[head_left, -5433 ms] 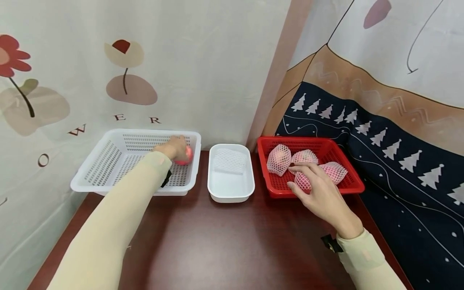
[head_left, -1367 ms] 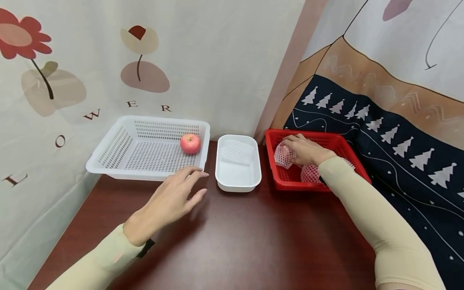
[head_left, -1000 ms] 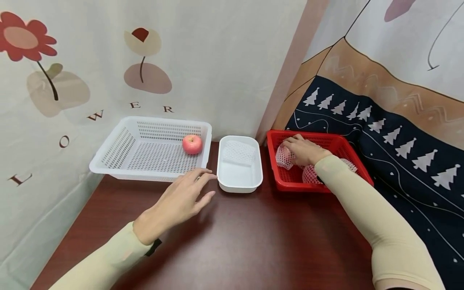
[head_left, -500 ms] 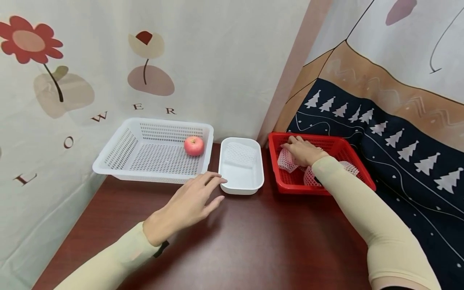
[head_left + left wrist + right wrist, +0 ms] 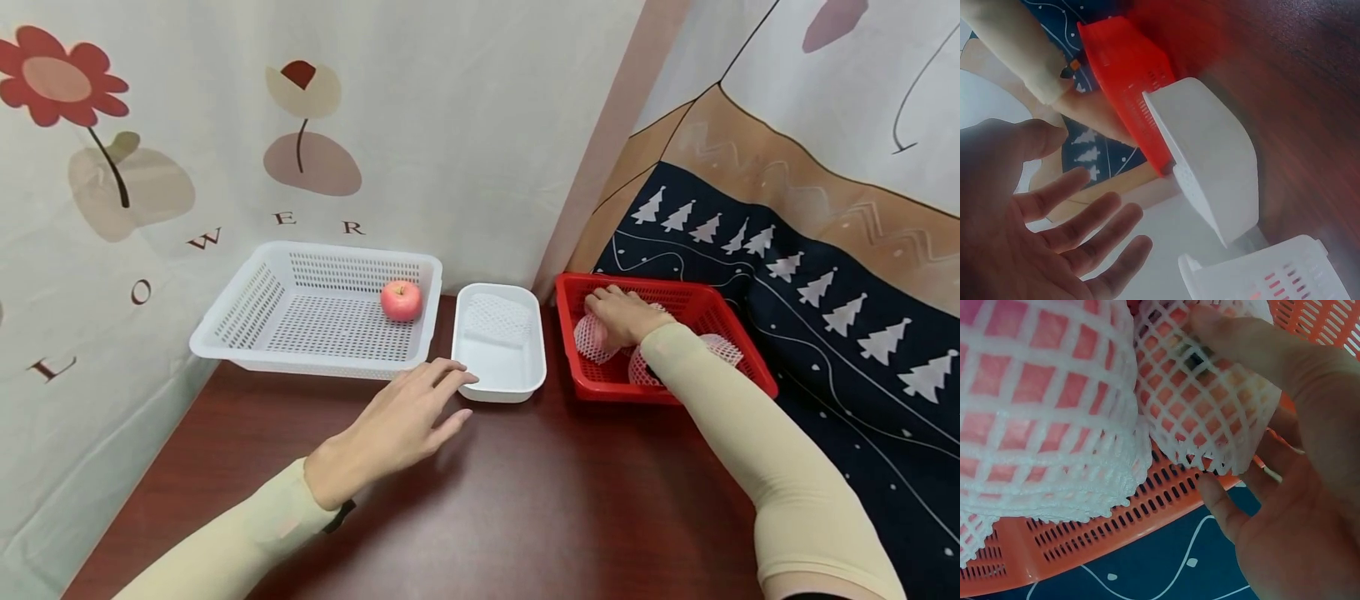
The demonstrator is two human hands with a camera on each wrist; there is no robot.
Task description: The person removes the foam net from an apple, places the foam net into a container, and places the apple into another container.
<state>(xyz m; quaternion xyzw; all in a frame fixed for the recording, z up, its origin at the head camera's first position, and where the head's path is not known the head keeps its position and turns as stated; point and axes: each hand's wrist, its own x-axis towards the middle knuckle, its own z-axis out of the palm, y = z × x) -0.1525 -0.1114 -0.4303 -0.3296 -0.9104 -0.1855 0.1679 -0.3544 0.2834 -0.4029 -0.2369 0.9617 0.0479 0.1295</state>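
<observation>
Left hand (image 5: 396, 423) shifted rightward, relaxed; right hand (image 5: 624, 317) grips netted fruit (image 5: 1210, 400), dark spot (image 5: 1195, 359) right-wrist view only.

The netted fruit (image 5: 589, 342) is red with yellowish patches, enclosed in a pale foam mesh sleeve (image 5: 1204, 419) (the sleeve ends in a jagged rim; a dark spot (image 5: 1195, 360) shows through it). It is located inside the red basket (image 5: 622, 392), near the left edge. My right hand (image 5: 628, 318) grips it, thumb against the mesh.
</observation>
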